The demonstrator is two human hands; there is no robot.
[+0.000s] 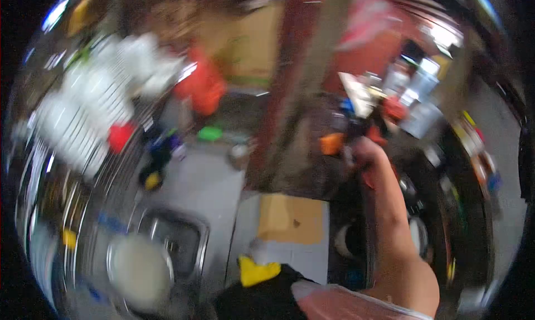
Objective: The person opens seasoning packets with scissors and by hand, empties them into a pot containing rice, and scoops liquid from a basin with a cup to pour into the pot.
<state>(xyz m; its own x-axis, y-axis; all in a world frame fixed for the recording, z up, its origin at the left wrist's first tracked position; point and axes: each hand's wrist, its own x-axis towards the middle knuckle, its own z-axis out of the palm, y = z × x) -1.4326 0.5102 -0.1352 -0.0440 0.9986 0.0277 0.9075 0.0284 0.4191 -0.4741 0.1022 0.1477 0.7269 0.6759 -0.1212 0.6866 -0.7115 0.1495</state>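
Right hand (365, 151) — blurred, grip unclear

Kitchen: 1 metal sink (188, 243) in pale counter (209, 178), wire rack (114, 172) holding white dishes (92, 94).

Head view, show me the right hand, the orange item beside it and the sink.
Right hand (365, 150), head view: middle of the blurred hand.
Orange item (332, 144), head view: its visible middle.
Sink (186, 233), head view: bare basin inside.

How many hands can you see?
1: the right hand, blurred, at the end of the bare arm, near an orange thing on the right side of the picture. I can't make out the left hand; it may be hidden.
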